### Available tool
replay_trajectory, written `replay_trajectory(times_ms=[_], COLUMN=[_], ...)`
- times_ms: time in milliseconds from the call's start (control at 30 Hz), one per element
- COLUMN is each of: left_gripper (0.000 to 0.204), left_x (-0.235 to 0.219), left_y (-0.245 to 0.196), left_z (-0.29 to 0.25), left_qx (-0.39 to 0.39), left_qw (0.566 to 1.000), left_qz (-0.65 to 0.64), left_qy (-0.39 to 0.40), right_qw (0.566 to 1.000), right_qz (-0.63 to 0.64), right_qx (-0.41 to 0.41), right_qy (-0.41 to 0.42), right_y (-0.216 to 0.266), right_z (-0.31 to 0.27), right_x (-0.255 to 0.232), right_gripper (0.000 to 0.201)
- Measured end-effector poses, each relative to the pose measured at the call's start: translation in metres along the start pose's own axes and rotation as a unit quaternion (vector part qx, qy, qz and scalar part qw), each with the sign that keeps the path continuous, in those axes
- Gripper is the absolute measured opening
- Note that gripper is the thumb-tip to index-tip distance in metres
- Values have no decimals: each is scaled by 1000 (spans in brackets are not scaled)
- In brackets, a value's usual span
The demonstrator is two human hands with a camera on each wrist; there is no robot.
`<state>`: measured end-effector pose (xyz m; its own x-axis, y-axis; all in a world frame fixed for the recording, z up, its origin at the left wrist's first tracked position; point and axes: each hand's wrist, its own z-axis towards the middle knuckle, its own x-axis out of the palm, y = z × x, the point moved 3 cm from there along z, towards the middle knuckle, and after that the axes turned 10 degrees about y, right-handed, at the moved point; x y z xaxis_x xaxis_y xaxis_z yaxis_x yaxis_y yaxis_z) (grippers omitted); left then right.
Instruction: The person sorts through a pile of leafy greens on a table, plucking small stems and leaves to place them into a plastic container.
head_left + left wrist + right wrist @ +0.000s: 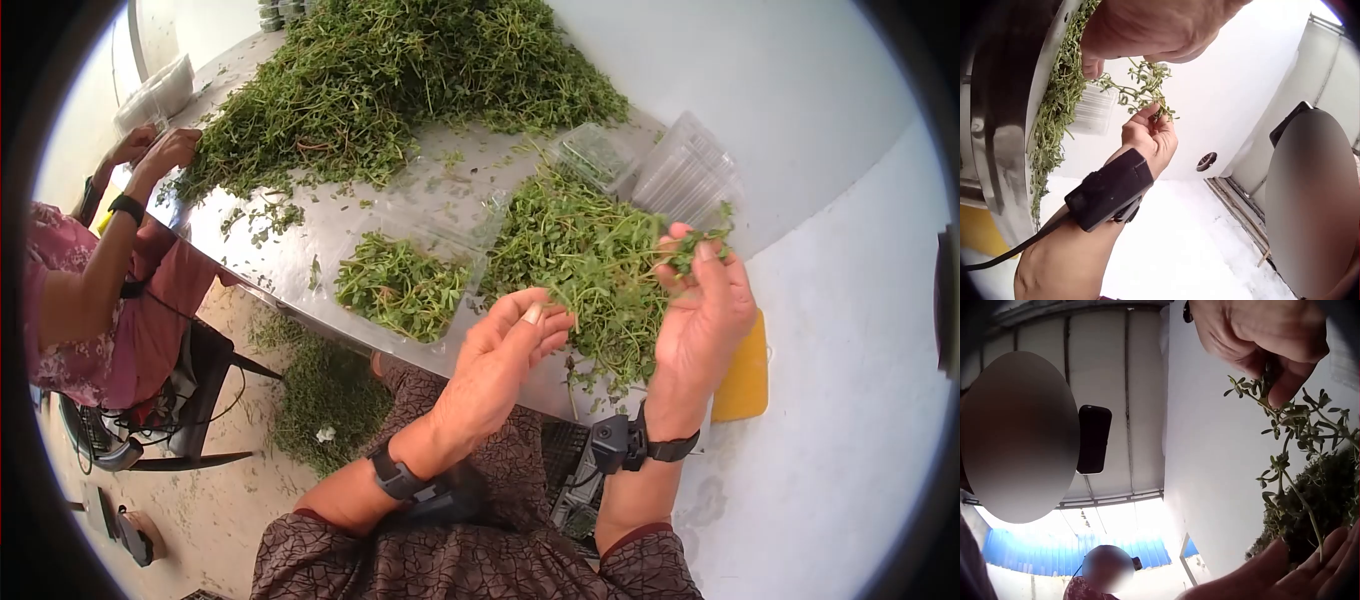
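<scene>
My right hand (708,310) pinches a leafy green sprig (700,250) between thumb and fingertips, above the right end of the metal table (405,205). In the right wrist view, the sprig's stem (1310,515) trails down to the fingers of my left hand (1310,575), whose thumb stands apart from them. The head view has the left hand's fingers loosely bent near the table's front edge. Below both hands lies a smaller heap of cut greens (590,270). Left of it, a clear plastic box (465,240) with its lid up holds similar sprigs.
A large mound of greens (400,90) covers the back of the table. Stacked clear boxes (690,165) stand by the wall at right, above a yellow object (742,370). Another person (95,290) works at the left side. More greens (325,405) lie on the floor.
</scene>
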<state>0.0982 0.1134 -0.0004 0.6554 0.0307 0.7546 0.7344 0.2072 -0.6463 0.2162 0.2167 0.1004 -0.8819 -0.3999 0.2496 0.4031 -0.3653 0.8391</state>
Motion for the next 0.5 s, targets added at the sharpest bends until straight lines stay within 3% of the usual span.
replay_trajectory(times_ms=[233, 500], left_gripper=[21, 23], left_x=[-12, -14], left_y=[5, 12], left_z=[1, -5], left_qx=[20, 18], left_qw=[1000, 1000], left_qz=[12, -1], left_qy=[0, -9], right_qw=[998, 994], right_qz=[-22, -42], right_qx=[-26, -66], right_qy=[-58, -79], right_y=[0, 17], right_z=[25, 40], right_x=[-27, -25], right_gripper=[10, 16])
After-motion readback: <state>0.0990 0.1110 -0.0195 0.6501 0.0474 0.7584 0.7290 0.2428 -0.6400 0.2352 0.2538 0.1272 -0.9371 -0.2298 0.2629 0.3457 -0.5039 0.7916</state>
